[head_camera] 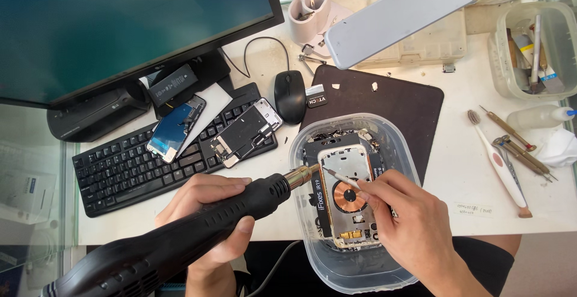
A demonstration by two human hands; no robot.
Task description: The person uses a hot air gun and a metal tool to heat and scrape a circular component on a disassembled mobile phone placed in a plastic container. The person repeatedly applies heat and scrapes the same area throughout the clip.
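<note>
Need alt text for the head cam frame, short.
Left hand aims a black hot-air gun at an opened phone housing in a clear plastic tub, while the right hand works it with a thin tool. Keyboard behind.

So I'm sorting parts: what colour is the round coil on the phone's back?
Copper-orange, with a dark centre: the round coil, seen in the head view.

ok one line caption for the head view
Left hand aims hot air gun at opened phone while right hand probes it.
</note>
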